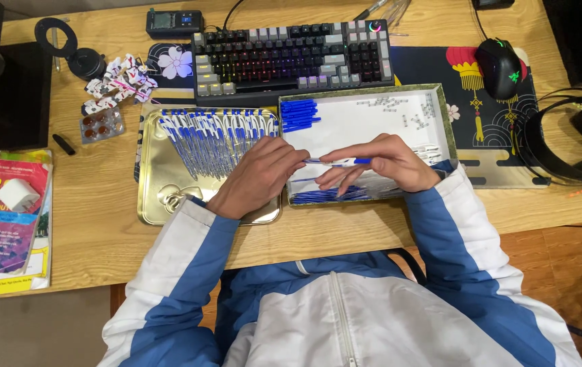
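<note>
A blue-and-white pen (338,162) is pinched between the left hand (258,175) and right hand (379,163), above the white box (366,126). If the pinch is loosened, it could be dropped among the loose parts; farther off, the pens in the gold tray (162,194) could be scattered by the left wrist.

A backlit keyboard (291,56) and black mouse (498,66) sit behind; headphones (570,139) right, books (7,221) left, perhaps a toy figure (117,83).
</note>
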